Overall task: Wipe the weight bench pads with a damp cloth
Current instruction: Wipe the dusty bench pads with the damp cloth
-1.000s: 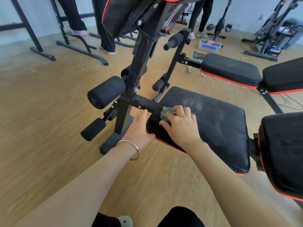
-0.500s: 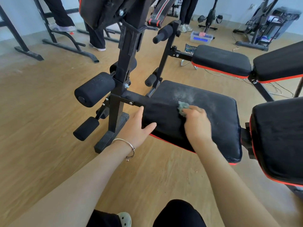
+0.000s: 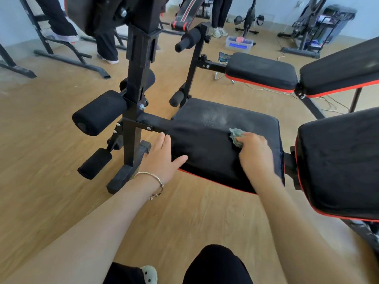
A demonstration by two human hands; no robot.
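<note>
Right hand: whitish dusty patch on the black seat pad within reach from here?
Probably yes. The right hand, gripping the crumpled grey-green cloth, lies just short of the dusty patch; only bare seat pad between.

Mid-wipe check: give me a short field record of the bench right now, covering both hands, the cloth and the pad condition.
right hand: grips the cloth, pressing it on the seat pad
left hand: open, resting against the seat pad's left end
dusty patch: whitish specks on the pad's far side, beyond the cloth
back pad: right of the seat pad, untouched by either hand
</note>
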